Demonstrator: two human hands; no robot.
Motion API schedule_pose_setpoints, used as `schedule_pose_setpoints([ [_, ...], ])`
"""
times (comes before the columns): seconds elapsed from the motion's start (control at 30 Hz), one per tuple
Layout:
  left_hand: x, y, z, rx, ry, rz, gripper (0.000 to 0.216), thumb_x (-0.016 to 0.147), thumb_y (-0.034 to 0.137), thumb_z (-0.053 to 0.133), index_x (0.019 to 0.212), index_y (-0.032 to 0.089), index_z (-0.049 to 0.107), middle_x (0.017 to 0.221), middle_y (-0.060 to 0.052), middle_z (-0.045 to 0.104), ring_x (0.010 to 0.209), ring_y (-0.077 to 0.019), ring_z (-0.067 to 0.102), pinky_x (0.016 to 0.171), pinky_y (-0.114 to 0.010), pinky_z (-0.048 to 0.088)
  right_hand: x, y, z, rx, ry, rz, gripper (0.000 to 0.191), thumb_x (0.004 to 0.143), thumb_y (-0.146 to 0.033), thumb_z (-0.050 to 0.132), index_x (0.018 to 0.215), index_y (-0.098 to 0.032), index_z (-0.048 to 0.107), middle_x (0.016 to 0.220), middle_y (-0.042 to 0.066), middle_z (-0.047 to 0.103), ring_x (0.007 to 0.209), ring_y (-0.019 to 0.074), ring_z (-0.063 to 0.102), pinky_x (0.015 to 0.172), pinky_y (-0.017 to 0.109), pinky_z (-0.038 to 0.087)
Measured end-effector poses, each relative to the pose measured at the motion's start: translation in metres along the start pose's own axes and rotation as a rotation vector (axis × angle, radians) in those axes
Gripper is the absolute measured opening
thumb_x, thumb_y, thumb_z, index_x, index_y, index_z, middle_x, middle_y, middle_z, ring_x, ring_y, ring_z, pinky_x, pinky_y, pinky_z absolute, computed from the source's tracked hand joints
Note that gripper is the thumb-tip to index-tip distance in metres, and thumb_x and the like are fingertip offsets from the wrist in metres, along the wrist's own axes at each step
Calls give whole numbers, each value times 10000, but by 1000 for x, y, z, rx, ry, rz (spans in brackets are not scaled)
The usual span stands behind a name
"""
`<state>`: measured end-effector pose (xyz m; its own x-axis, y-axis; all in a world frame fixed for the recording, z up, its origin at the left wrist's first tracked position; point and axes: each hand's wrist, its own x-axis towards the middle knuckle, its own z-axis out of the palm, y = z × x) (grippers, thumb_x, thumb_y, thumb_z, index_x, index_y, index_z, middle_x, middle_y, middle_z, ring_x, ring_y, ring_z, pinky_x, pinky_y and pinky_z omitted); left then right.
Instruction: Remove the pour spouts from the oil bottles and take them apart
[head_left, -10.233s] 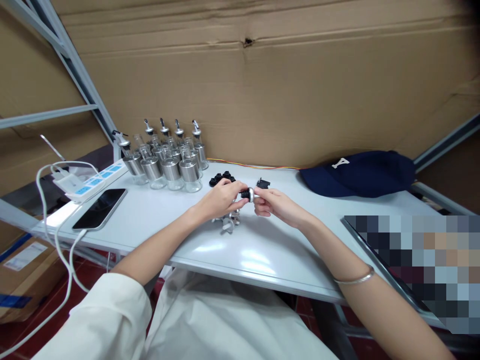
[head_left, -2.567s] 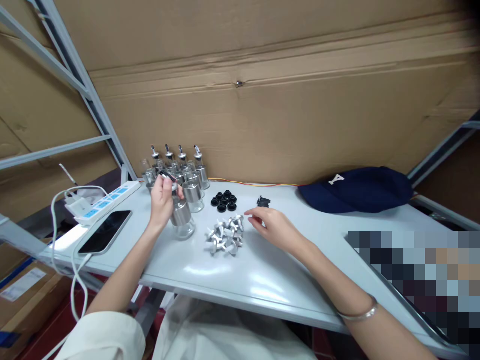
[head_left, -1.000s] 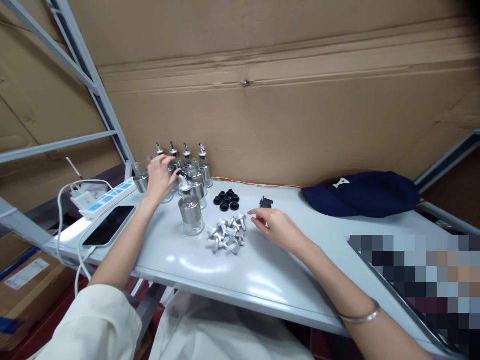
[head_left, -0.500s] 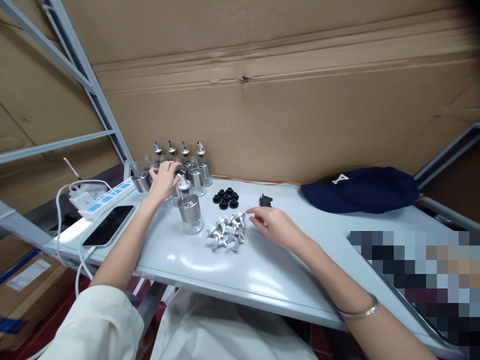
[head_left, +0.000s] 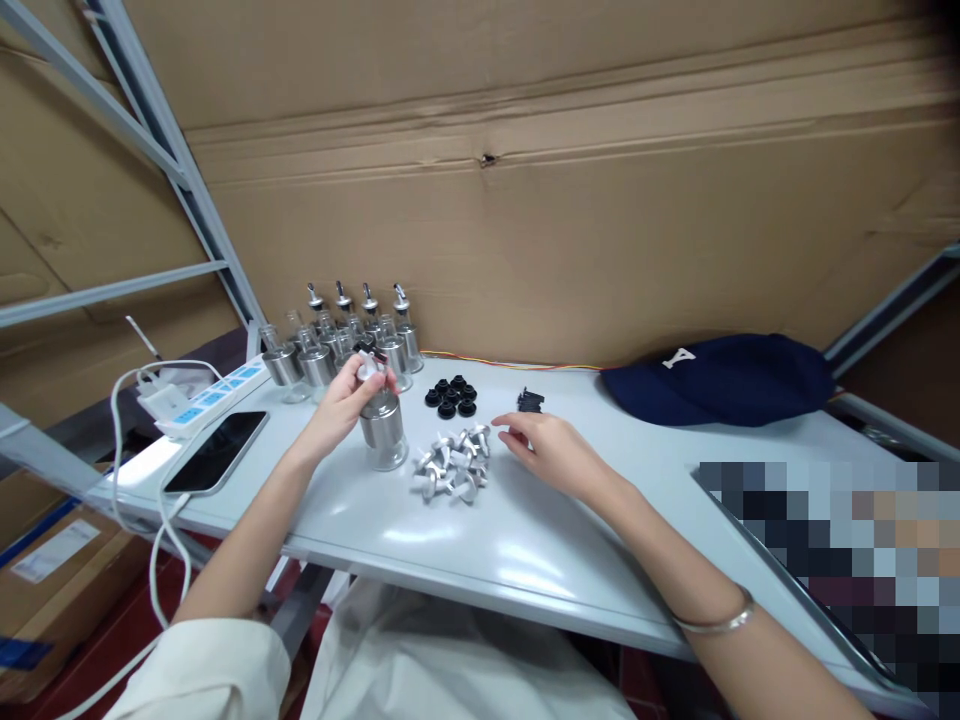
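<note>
My left hand [head_left: 346,400] is closed around the neck and silver spout top of a glass bottle [head_left: 385,425] with a metal sleeve, which stands upright on the table. Some dark bit shows by the fingertips, too small to make out. To the right of the bottle lies a pile of silver pourer tops [head_left: 454,465]. My right hand [head_left: 551,445] rests just past that pile, holding nothing, with its fingers loosely apart. Beyond it sit small black tubes [head_left: 530,400], and black ring-shaped stoppers [head_left: 451,397] are grouped behind the pile.
Several sleeved bottles [head_left: 281,362] crowd the back left, some fitted with pourers. A phone [head_left: 219,452], a power strip [head_left: 217,397] and white cables lie at the left. A navy cap [head_left: 727,380] is at the back right. A cardboard wall [head_left: 525,240] closes the rear.
My left hand has come from the rear bottles toward me and closed on the top of the front bottle. The right hand has stayed where it was.
</note>
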<state>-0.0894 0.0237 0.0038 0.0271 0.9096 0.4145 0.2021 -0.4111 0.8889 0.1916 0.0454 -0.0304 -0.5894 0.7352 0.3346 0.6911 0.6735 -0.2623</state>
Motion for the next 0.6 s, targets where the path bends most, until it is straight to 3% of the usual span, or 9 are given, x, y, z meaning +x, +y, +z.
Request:
schedule_pose_setpoints([
  [0.2,-33,14,0,-80,-13,-20,424,794,548,573,991,190,458,771,8,528,686,-122,549,676,-265,457,0,-1,-2,1,3,5,279,894,-188,428,1068,-162,644,926,84,722,746,196,672,704,302,486],
  [0.33,-55,22,5,-176,-118,-27,363,835,489,555,1040,203,465,774,-3,531,700,-125,547,659,-262,448,0,0,1,7,40,-22,266,891,-177,430,1022,-174,661,909,71,727,741,189,669,686,286,474],
  [0.5,-72,23,32,-328,-263,45,282,873,414,530,1074,223,476,769,-11,538,711,-123,533,669,-265,437,0,2,0,41,294,-92,266,905,-189,409,947,-181,671,803,56,726,686,166,649,698,282,458],
  [0.6,-78,22,56,-398,-247,91,280,876,425,517,1076,233,475,757,-9,532,685,-117,516,659,-261,431,-3,0,-4,62,468,-146,266,919,-230,401,925,-172,660,736,59,704,619,151,615,660,277,447],
])
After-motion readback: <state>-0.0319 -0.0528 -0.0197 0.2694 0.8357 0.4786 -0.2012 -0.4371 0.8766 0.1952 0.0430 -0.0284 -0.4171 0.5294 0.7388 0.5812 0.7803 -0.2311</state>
